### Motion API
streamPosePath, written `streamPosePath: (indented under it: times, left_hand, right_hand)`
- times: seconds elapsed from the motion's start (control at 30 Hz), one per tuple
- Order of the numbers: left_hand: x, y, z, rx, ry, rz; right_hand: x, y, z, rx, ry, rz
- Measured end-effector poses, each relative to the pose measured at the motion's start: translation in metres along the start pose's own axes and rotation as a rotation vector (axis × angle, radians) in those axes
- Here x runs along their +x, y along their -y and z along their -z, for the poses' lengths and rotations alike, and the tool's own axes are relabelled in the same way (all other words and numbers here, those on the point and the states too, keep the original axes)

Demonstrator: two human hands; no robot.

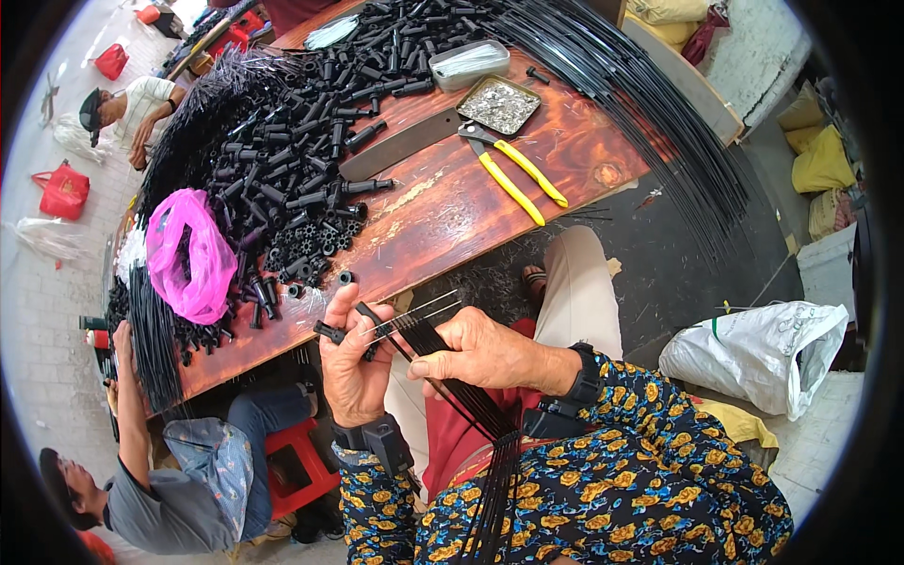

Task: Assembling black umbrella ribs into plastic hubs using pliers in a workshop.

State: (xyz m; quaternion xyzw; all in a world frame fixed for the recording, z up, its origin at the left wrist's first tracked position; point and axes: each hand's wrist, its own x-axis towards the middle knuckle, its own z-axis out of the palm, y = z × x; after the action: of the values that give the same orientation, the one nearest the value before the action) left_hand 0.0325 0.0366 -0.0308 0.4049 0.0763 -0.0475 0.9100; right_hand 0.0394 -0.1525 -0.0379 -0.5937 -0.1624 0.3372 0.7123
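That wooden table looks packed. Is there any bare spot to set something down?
Yes: a bare strip of the wooden table runs between the yellow-handled pliers and the heap of black plastic tubes. The left end is crowded around the pink bag.

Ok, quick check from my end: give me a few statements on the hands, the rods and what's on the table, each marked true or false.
1. The left hand holds a small black plastic piece. True.
2. The right hand rests empty on the table. False: it pinches a bundle of thin black rods in front of the body.
3. The yellow-handled pliers lie on the table, untouched. True.
4. The pink plastic bag lies on the floor. False: it lies on the table among the black plastic parts.
5. The metal tray holds small silvery pieces. True.
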Motion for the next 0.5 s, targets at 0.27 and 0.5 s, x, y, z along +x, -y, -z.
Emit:
streamPosePath:
  times: [0.27,0.5]
  left_hand:
    - [0.002,-0.003,0.008,0.003,0.033,-0.002]
    - [0.003,-0.004,0.009,-0.008,0.077,0.006]
  right_hand:
    - [0.001,0.001,0.0,0.007,0.01,0.005]
    - [0.003,-0.001,-0.005,0.041,-0.06,0.061]
